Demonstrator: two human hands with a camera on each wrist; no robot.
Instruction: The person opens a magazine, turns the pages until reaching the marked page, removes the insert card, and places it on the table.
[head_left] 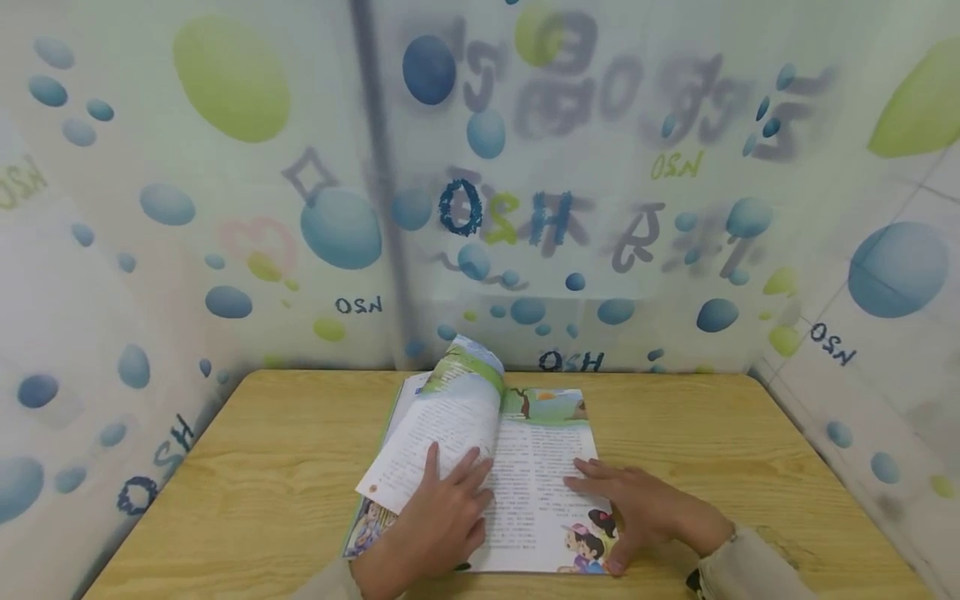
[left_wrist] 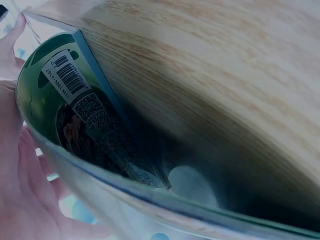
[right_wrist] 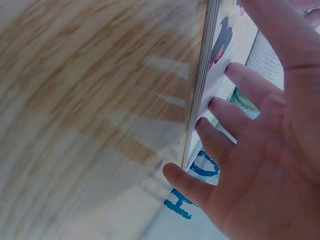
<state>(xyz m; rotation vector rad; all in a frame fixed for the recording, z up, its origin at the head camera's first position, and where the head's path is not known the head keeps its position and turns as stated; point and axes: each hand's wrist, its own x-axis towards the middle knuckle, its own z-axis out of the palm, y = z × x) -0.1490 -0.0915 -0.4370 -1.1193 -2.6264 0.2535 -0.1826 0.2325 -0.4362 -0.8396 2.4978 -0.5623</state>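
Note:
An illustrated magazine (head_left: 517,492) lies spread on the wooden table, with printed text and cartoon children at its lower right corner. Its left leaf (head_left: 450,417) curls up from the spine and slants over the pages beneath. My left hand (head_left: 442,517) rests on the lower part of that leaf, fingers spread. At the right margin, my right hand (head_left: 637,508) touches the page with extended fingertips, thumb near the bottom corner. The left wrist view shows the bowed green back cover with a barcode (left_wrist: 70,75). Fingertips of the right hand meet the stacked page edges (right_wrist: 200,80) in the right wrist view.
The wooden table (head_left: 285,475) extends to both sides of the magazine. Behind it hangs a pale curtain (head_left: 465,325) printed with blue and green bubbles and mirrored lettering, with similar panels at left and right. Light-coloured sleeves (head_left: 757,567) cover the forearms.

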